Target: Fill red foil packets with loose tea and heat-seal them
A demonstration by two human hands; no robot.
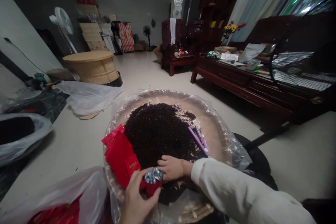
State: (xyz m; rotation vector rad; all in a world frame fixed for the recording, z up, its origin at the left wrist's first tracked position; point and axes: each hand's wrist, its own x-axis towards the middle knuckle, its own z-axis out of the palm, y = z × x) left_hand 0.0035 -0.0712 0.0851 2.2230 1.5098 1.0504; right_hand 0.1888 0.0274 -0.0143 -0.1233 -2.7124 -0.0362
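Note:
My left hand (140, 194) grips a small red foil-lined pouch (153, 185), upright, its silver mouth crumpled at the top. Just beyond it, low over a heap of dark, dried loose leaves that look like tea (157, 129), is my right hand (171, 168). Its fingers are curled toward the pouch, partly hidden behind it; what they hold cannot be made out. The leaves lie in a wide, round woven tray (217, 129) lined with clear plastic. Flat red pouches (119, 157) lie along the tray's left side. A purple handheld tool (198, 141) rests on the right.
A plastic bag of red packets (90, 185) sits at lower left, and a plastic-lined container of dark material (31, 140) at far left. Behind are a round wooden stool (90, 57) and clear plastic sheeting (89, 94). A dark wooden table (236, 77) stands right.

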